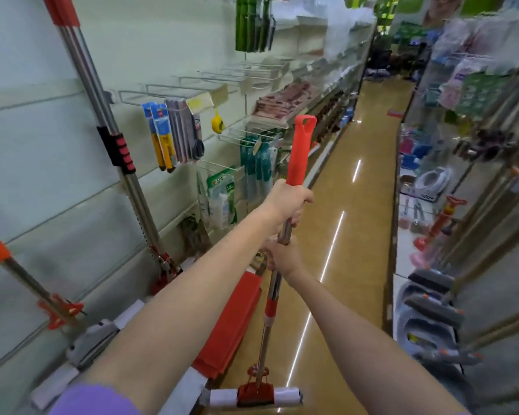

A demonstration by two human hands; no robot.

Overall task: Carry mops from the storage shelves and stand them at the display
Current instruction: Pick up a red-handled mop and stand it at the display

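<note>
Got the sponge mop [271, 301] in both hands out in front of me, standing pretty much upright in the middle of the aisle. My left hand [288, 202] is wrapped around the pole right where the red handle grip [300, 151] ends, and my right hand [280, 256] is curled around the bare metal just below it, so the two fists are nearly stacked. The white roller head [253, 396] hangs down low over the shiny tan floor [366, 205].

On my left there's another mop [114, 145] with a red-and-black grip leaning against the pale wall panel [36, 151], plus one more mop head [93, 339] lower down. Hooks with packaged cleaning stuff [168, 136] hang further along. The right side is shelves with grey mop buckets [426, 319].
</note>
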